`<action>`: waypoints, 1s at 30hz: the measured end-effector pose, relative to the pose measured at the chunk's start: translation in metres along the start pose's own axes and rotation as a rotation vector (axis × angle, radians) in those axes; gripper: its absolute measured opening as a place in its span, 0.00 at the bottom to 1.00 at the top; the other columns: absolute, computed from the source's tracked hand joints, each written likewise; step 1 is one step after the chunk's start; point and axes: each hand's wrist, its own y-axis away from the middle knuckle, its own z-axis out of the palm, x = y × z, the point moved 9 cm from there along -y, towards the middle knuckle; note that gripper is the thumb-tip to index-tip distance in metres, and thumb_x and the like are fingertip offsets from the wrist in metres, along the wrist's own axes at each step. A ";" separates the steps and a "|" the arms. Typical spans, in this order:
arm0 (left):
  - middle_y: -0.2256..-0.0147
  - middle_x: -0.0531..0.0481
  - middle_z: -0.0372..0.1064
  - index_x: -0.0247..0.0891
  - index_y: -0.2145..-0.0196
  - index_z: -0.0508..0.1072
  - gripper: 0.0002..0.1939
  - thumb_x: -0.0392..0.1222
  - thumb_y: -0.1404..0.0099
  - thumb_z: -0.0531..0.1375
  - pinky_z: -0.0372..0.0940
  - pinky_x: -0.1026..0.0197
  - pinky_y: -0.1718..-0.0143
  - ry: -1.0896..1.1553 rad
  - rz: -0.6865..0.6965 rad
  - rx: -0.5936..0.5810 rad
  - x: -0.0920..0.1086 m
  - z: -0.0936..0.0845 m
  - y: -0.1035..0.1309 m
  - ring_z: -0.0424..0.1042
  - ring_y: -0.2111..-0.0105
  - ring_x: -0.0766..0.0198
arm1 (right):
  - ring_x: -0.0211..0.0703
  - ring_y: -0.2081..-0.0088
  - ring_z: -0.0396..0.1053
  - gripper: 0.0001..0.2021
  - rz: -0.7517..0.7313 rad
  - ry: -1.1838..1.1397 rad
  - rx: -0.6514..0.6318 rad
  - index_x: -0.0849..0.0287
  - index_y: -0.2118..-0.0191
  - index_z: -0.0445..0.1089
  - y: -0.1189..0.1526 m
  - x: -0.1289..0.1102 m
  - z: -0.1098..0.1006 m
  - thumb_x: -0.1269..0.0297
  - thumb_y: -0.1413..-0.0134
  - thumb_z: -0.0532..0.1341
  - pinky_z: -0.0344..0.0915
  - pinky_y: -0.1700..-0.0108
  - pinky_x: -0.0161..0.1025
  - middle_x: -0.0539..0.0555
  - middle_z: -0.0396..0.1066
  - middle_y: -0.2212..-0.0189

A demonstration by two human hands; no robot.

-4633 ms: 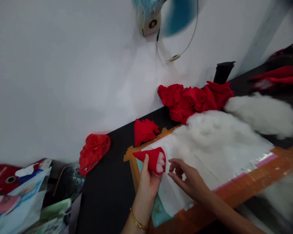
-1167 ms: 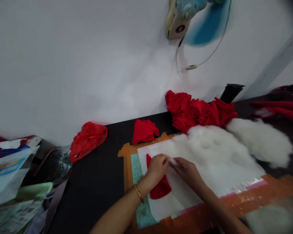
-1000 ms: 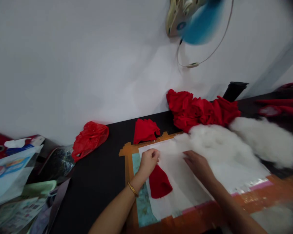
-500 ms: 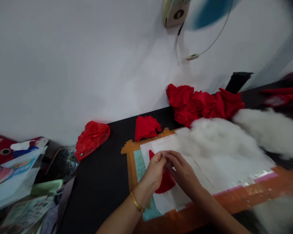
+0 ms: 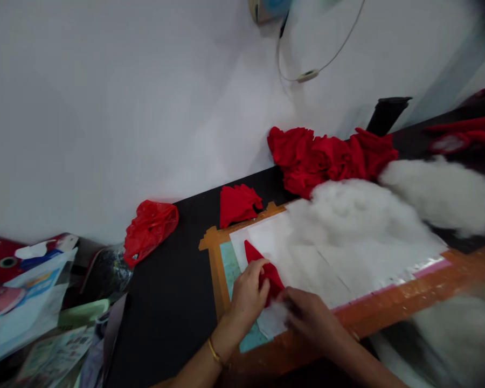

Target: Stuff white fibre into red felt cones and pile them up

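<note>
A red cone-shaped fabric piece (image 5: 273,274) lies over the white sheet, its narrow tip pointing to the far left. My left hand (image 5: 248,290), with a gold bangle at the wrist, has its fingers closed on the side of this cone. My right hand (image 5: 309,318) is at the cone's wide lower end, fingers bent together and smeared by motion. A blurred pale wisp, apparently a tuft of white stuffing (image 5: 279,311), shows at its fingertips. The inside of the cone is hidden.
A heap of white stuffing (image 5: 359,210) rests on the taped white sheet (image 5: 327,269), with more fluff (image 5: 440,194) to the right. Red fabric (image 5: 327,161) is piled by the wall, near a smaller red stack (image 5: 238,205). A red plastic bag (image 5: 150,229) sits left.
My hands were pinched together above the cone and have separated. The left now grips the cone's side; the right has moved down to its wide end. The view has tipped slightly downward.
</note>
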 end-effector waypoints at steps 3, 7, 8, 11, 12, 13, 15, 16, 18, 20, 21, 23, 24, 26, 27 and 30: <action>0.60 0.49 0.73 0.42 0.58 0.72 0.10 0.35 0.34 0.53 0.65 0.56 0.55 0.024 0.044 0.007 0.020 0.005 -0.012 0.71 0.59 0.59 | 0.42 0.71 0.70 0.09 -0.083 0.183 0.246 0.56 0.65 0.70 -0.017 0.001 -0.011 0.71 0.48 0.54 0.67 0.68 0.37 0.54 0.72 0.69; 0.62 0.48 0.74 0.42 0.62 0.73 0.06 0.37 0.34 0.56 0.66 0.57 0.59 0.042 0.015 0.050 0.035 0.006 -0.021 0.73 0.61 0.58 | 0.42 0.72 0.68 0.08 -0.083 -0.011 0.352 0.56 0.72 0.68 -0.033 0.000 -0.030 0.65 0.44 0.54 0.67 0.68 0.36 0.51 0.69 0.74; 0.63 0.48 0.74 0.42 0.62 0.73 0.06 0.37 0.34 0.56 0.66 0.57 0.60 0.050 0.013 0.069 0.036 0.005 -0.022 0.73 0.62 0.58 | 0.42 0.71 0.69 0.08 -0.067 -0.107 0.335 0.56 0.72 0.68 -0.034 0.000 -0.031 0.64 0.44 0.55 0.68 0.67 0.36 0.51 0.70 0.74; 0.63 0.48 0.74 0.42 0.62 0.74 0.06 0.37 0.34 0.57 0.66 0.58 0.60 0.076 0.030 0.107 0.041 0.001 -0.024 0.73 0.62 0.59 | 0.44 0.64 0.72 0.08 -0.042 -0.338 0.261 0.57 0.64 0.71 -0.030 0.000 -0.023 0.60 0.44 0.57 0.71 0.59 0.39 0.52 0.75 0.67; 0.63 0.48 0.74 0.42 0.63 0.75 0.06 0.38 0.34 0.57 0.66 0.59 0.61 0.080 0.040 0.108 0.044 0.001 -0.024 0.72 0.62 0.59 | 0.45 0.63 0.72 0.09 -0.049 -0.363 0.268 0.57 0.63 0.71 -0.028 0.001 -0.021 0.59 0.45 0.59 0.71 0.57 0.39 0.53 0.75 0.66; 0.64 0.48 0.74 0.42 0.63 0.75 0.06 0.38 0.34 0.57 0.66 0.59 0.61 0.079 0.057 0.104 0.048 0.001 -0.024 0.72 0.63 0.60 | 0.45 0.64 0.72 0.08 -0.055 -0.361 0.297 0.56 0.64 0.72 -0.025 0.004 -0.020 0.58 0.46 0.60 0.71 0.58 0.39 0.53 0.75 0.67; 0.65 0.48 0.73 0.41 0.63 0.75 0.07 0.38 0.34 0.57 0.66 0.59 0.61 0.061 0.117 0.066 0.060 0.004 -0.022 0.72 0.63 0.59 | 0.43 0.71 0.69 0.08 -0.038 -0.332 0.395 0.56 0.72 0.71 -0.021 0.015 -0.022 0.58 0.50 0.61 0.71 0.66 0.37 0.52 0.73 0.75; 0.65 0.47 0.73 0.41 0.63 0.76 0.07 0.39 0.33 0.57 0.66 0.59 0.61 0.051 0.159 0.029 0.067 0.007 -0.019 0.72 0.63 0.59 | 0.42 0.75 0.67 0.09 -0.017 -0.334 0.448 0.56 0.76 0.69 -0.020 0.021 -0.023 0.59 0.51 0.61 0.69 0.71 0.36 0.51 0.71 0.79; 0.65 0.46 0.73 0.41 0.62 0.76 0.08 0.39 0.32 0.56 0.66 0.58 0.61 0.046 0.253 -0.054 0.078 0.014 -0.009 0.71 0.63 0.59 | 0.41 0.78 0.64 0.10 0.033 -0.415 0.501 0.56 0.80 0.65 -0.020 0.032 -0.022 0.60 0.54 0.60 0.67 0.75 0.36 0.50 0.69 0.83; 0.65 0.47 0.72 0.43 0.57 0.74 0.09 0.39 0.32 0.55 0.66 0.58 0.60 0.093 0.293 -0.027 0.075 0.011 0.004 0.70 0.63 0.60 | 0.41 0.79 0.64 0.07 0.086 -0.543 0.484 0.55 0.79 0.65 -0.021 0.035 -0.018 0.62 0.55 0.59 0.66 0.75 0.37 0.49 0.68 0.83; 0.64 0.47 0.71 0.44 0.53 0.72 0.11 0.40 0.33 0.56 0.66 0.58 0.58 0.139 0.264 0.068 0.066 0.001 0.009 0.70 0.62 0.60 | 0.41 0.80 0.64 0.06 0.116 -0.590 0.461 0.55 0.79 0.66 -0.021 0.033 -0.015 0.63 0.55 0.59 0.66 0.76 0.37 0.49 0.68 0.84; 0.59 0.46 0.69 0.45 0.47 0.65 0.18 0.42 0.35 0.58 0.65 0.57 0.53 0.278 0.060 0.442 0.028 -0.032 0.021 0.69 0.57 0.59 | 0.41 0.81 0.63 0.06 0.171 -0.635 0.415 0.55 0.77 0.68 -0.021 0.026 -0.008 0.64 0.53 0.58 0.63 0.79 0.36 0.48 0.66 0.86; 0.54 0.44 0.67 0.46 0.44 0.61 0.24 0.45 0.36 0.60 0.64 0.56 0.50 0.379 -0.074 0.629 0.005 -0.045 0.029 0.68 0.52 0.58 | 0.41 0.81 0.63 0.07 0.186 -0.642 0.393 0.55 0.75 0.69 -0.021 0.021 -0.004 0.63 0.51 0.57 0.62 0.80 0.36 0.48 0.67 0.85; 0.46 0.42 0.63 0.46 0.42 0.56 0.29 0.50 0.37 0.60 0.64 0.56 0.47 0.667 -0.283 0.705 -0.025 -0.042 0.031 0.65 0.45 0.56 | 0.43 0.78 0.67 0.08 0.158 -0.645 0.341 0.57 0.70 0.72 -0.024 0.009 0.005 0.62 0.49 0.58 0.64 0.78 0.36 0.51 0.72 0.80; 0.45 0.41 0.63 0.45 0.42 0.56 0.29 0.52 0.37 0.59 0.65 0.56 0.48 0.824 -0.357 0.654 -0.031 -0.033 0.025 0.66 0.45 0.55 | 0.45 0.74 0.70 0.09 0.122 -0.634 0.329 0.57 0.66 0.74 -0.027 0.003 0.008 0.61 0.49 0.59 0.67 0.74 0.37 0.52 0.76 0.74; 0.52 0.43 0.70 0.44 0.43 0.59 0.29 0.51 0.39 0.62 0.71 0.55 0.56 1.183 -0.481 0.520 -0.021 -0.008 0.007 0.74 0.55 0.56 | 0.50 0.63 0.74 0.14 -0.013 -0.496 0.343 0.58 0.57 0.74 -0.037 -0.013 0.013 0.59 0.49 0.62 0.72 0.62 0.42 0.55 0.78 0.62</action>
